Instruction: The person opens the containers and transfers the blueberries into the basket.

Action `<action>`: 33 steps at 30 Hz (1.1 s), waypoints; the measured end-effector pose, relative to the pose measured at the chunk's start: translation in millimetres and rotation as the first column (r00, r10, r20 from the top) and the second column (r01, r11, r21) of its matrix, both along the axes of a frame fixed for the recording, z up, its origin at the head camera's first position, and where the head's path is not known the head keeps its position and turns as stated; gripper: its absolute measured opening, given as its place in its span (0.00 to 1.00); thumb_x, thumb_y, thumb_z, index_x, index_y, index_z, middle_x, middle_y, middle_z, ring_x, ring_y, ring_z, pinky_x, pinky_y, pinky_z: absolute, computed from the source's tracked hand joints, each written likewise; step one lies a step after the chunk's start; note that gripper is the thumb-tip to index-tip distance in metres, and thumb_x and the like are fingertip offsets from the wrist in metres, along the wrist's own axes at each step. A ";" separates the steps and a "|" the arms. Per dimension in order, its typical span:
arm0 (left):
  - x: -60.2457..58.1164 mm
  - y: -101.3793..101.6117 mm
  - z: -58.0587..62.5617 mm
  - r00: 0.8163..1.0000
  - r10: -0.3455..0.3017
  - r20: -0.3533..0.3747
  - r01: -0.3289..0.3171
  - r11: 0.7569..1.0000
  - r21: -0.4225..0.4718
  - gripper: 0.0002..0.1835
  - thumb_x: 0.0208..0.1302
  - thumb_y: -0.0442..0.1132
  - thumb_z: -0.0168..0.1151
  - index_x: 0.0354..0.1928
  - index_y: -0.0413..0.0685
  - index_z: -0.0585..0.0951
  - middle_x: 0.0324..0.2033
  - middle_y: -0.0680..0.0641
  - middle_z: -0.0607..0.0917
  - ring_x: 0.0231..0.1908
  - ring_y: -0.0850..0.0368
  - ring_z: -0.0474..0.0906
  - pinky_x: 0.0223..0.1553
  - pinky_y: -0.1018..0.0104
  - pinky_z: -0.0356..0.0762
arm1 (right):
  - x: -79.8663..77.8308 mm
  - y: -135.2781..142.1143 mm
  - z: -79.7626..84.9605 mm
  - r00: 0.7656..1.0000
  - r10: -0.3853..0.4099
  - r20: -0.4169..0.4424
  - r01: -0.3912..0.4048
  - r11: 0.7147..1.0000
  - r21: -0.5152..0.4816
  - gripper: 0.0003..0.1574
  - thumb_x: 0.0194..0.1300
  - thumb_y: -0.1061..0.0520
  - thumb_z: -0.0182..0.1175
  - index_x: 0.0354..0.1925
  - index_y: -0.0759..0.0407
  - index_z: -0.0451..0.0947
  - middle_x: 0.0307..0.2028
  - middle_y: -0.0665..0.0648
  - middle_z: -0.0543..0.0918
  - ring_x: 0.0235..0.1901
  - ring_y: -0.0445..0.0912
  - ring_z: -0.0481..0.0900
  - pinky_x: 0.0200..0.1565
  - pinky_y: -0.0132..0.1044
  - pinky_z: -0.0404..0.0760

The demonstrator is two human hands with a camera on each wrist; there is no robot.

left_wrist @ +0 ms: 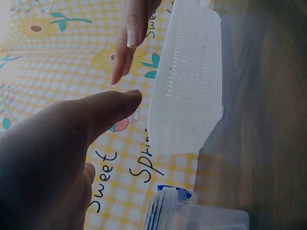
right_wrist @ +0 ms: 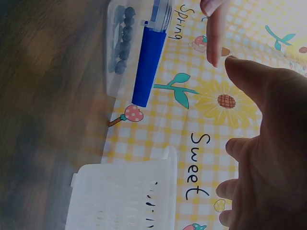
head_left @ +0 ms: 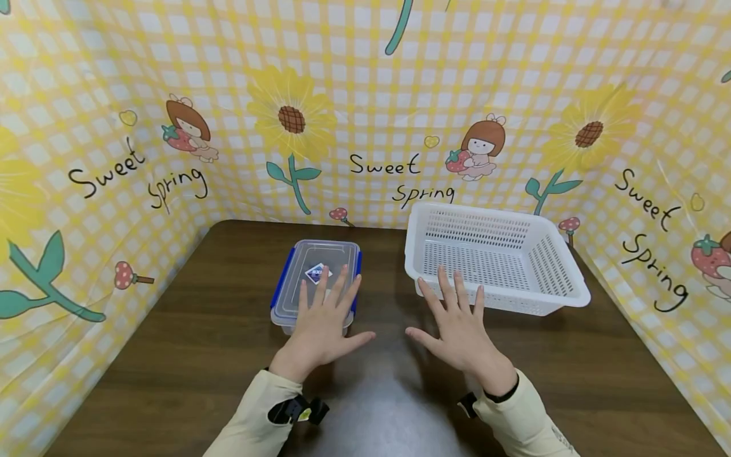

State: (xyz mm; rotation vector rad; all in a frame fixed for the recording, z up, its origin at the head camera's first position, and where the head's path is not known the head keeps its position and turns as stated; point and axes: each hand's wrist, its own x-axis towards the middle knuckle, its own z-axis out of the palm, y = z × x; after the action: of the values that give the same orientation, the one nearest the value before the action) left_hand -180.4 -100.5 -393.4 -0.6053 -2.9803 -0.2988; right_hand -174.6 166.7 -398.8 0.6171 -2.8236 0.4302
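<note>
My left hand (head_left: 322,327) is held palm down with fingers spread, overlapping the near part of a clear lidded food container (head_left: 328,251) in the head view. The container has blue side clips (right_wrist: 147,67) and a small label on its closed lid. Several dark, round, berry-like things (right_wrist: 127,33) show through its wall in the right wrist view. My right hand (head_left: 459,333) is spread the same way, its fingertips overlapping the near rim of a white perforated plastic basket (head_left: 542,306). Neither hand holds anything, and the thumbs point toward each other.
Both containers stand on a dark wooden table (head_left: 188,355), the basket at the back right and the food container left of centre. A yellow checked cloth (head_left: 365,95) with flowers and lettering hangs as a wall behind and along both sides.
</note>
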 end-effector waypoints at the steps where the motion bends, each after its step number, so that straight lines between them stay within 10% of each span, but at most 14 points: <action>1: 0.0 -0.7 0.2 1.000 0.002 -0.006 -0.002 1.000 -0.004 0.55 0.61 0.75 0.53 0.80 0.55 0.45 0.78 0.45 0.39 0.75 0.37 0.28 0.68 0.31 0.25 | 0.3 0.0 0.8 1.000 -0.001 0.002 0.001 1.000 0.003 0.55 0.65 0.29 0.57 0.78 0.51 0.52 0.78 0.65 0.42 0.75 0.65 0.34 0.64 0.75 0.31; 19: -24.7 -65.8 21.0 0.999 0.053 0.001 -0.053 0.980 0.190 0.55 0.64 0.65 0.59 0.79 0.46 0.42 0.77 0.37 0.38 0.75 0.34 0.31 0.68 0.29 0.32 | -16.2 -18.2 23.4 0.969 0.173 0.178 -0.126 0.960 -0.251 0.56 0.69 0.38 0.59 0.80 0.48 0.39 0.78 0.61 0.35 0.76 0.58 0.26 0.70 0.65 0.33; 33: -62.0 -127.2 -6.1 0.956 0.013 0.293 -0.188 0.793 0.579 0.50 0.72 0.53 0.56 0.78 0.38 0.36 0.73 0.24 0.44 0.71 0.24 0.41 0.67 0.29 0.46 | -53.4 -76.8 -15.3 0.767 0.401 0.500 -0.041 0.809 -0.586 0.53 0.73 0.42 0.53 0.80 0.55 0.35 0.78 0.63 0.40 0.76 0.56 0.37 0.72 0.60 0.44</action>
State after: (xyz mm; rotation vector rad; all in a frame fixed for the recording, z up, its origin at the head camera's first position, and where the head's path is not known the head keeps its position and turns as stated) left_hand -242.4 -227.7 -399.5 -0.3384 -2.8712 -1.3596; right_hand -228.0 89.9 -414.1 0.8074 -2.9189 1.7041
